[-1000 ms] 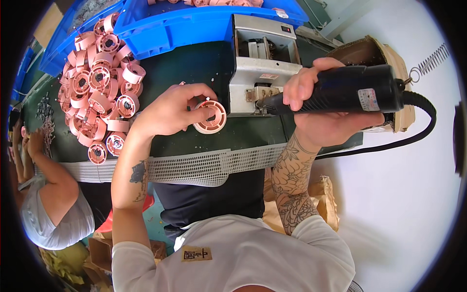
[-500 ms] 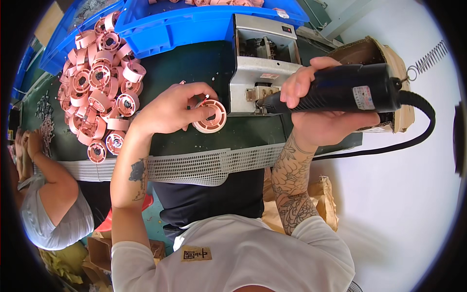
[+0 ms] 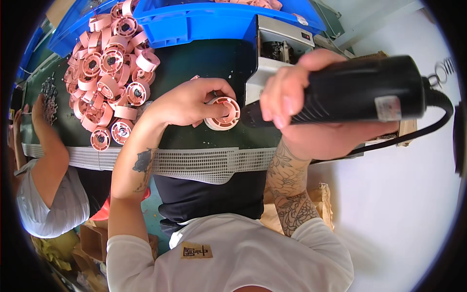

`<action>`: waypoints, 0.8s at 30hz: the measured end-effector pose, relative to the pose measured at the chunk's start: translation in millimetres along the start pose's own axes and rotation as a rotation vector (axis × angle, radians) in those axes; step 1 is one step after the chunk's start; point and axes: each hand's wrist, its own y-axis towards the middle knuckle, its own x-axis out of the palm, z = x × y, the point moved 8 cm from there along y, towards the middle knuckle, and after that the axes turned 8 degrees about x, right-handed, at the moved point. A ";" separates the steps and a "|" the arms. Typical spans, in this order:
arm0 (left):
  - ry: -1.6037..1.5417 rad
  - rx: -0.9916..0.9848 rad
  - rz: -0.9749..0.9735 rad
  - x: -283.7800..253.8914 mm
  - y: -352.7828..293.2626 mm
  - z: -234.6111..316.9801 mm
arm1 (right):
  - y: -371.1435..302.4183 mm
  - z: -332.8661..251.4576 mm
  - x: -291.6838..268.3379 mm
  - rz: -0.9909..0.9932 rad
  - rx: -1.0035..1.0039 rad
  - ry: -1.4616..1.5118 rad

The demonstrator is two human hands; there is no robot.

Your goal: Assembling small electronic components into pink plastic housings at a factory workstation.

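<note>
My left hand [image 3: 198, 101] is closed around a round pink plastic housing [image 3: 235, 116], spoked inside, just above the dark green bench. Its thumb reaches into the open face. My right hand [image 3: 287, 95] grips a thick black electric screwdriver [image 3: 360, 90] lying nearly level. The tool's tapered nose points left, close to the housing. Whether its bit touches the housing cannot be made out. Behind the tool stands a metal screw feeder [image 3: 282, 33], its front partly covered by my right hand and the screwdriver.
Left of my left hand rises a heap of pink housings [image 3: 112, 61]. Blue bins [image 3: 204, 25] stand behind. A white mesh strip [image 3: 194, 161] runs along the bench's front edge. The screwdriver's black cable [image 3: 445, 121] loops at right under a coiled spring [image 3: 442, 68]. Far left, another person's arm [image 3: 48, 131] reaches over small parts.
The screwdriver has come away from the feeder's front and up, and its nose is now beside the pink housing. My left thumb has shifted further into the housing. The whole view has shifted slightly.
</note>
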 end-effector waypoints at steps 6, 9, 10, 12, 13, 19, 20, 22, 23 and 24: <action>0.011 0.017 -0.013 -1.3 -1.0 -2.7 | 4.8 19.8 2.5 0.172 0.058 0.123; 0.026 0.025 -0.014 -1.7 -1.0 -1.6 | 5.1 22.7 -0.7 0.231 0.090 0.087; 0.040 0.026 -0.012 -1.9 -1.0 -1.4 | 6.2 22.7 0.8 0.207 0.071 0.084; 0.023 0.032 -0.012 -1.5 -0.7 -3.7 | 7.2 24.4 4.0 0.184 0.055 0.082; 0.010 0.040 -0.012 -1.4 -0.2 -4.5 | 7.8 25.6 5.5 0.176 0.047 0.090; 0.014 0.035 -0.031 -0.6 -0.2 -5.8 | 9.8 27.6 7.3 0.186 0.058 0.083; 0.015 0.035 -0.027 -1.1 -0.5 -4.6 | 9.3 27.3 5.3 0.221 0.052 0.059; 0.026 0.005 -0.025 -1.6 -2.5 -4.4 | 10.4 26.0 5.0 0.211 0.073 0.065; 0.026 0.003 -0.020 -1.7 -3.2 -5.1 | 10.5 25.7 4.3 0.204 0.094 0.069; 0.003 0.000 -0.013 -1.8 -3.9 -6.5 | 10.9 25.3 0.9 0.201 0.097 0.072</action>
